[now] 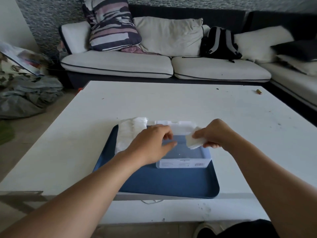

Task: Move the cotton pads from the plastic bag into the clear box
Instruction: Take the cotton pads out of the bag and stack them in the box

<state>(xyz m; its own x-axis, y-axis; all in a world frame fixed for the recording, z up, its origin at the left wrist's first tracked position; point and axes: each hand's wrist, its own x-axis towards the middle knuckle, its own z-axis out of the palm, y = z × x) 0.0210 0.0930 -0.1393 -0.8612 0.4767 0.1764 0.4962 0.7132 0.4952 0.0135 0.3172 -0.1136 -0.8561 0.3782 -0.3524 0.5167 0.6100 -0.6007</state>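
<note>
White table (171, 103), right hand (216, 133) apparently gripping cotton pads (194, 140)

You see a dim, flat daylight scene with soft, faint shadows. Straight lines bow at the wide-angle edges, and your moving hands look slightly blurred.

text: none legible | clear box (183, 164) label: too blurred to read

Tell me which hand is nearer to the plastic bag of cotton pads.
Left. The left hand hovers just right of the plastic bag, over the clear box; the right hand is beyond the box's far side, holding cotton pads.
</note>
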